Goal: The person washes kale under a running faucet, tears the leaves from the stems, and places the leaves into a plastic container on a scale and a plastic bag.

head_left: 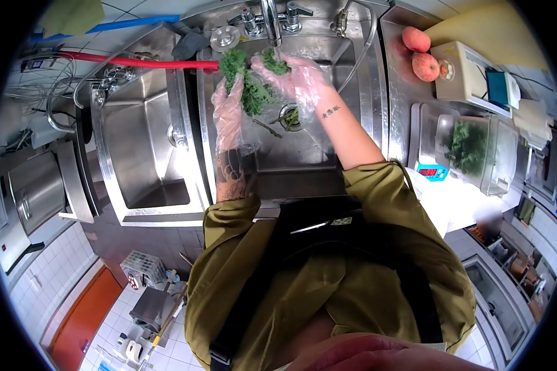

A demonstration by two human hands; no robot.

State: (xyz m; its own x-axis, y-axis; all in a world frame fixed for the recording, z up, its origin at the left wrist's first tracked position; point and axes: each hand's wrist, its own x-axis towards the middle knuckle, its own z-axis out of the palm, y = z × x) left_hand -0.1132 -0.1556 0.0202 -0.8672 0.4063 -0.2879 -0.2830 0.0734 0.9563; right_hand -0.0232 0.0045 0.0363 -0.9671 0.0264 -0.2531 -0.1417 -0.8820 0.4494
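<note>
Both my hands wear clear plastic gloves over the right-hand sink basin (284,162). My left hand (228,117) is closed on a curly kale leaf (255,94), which hangs beside its fingers. Just under the faucet (270,21), my right hand (303,77) grips a smaller piece of kale (274,63). Its fingertips are partly hidden by the glove and the leaf. Below the hands, bare green stems (267,128) lie on the basin floor, some of them at the drain (289,116).
A red hose (148,63) reaches the basin's left edge from over a second sink (143,136). On the right counter are two apples (416,39), a clear container of leafy greens (467,143) and a blue-framed digital display (431,172). A metal strainer (224,38) sits behind the basin.
</note>
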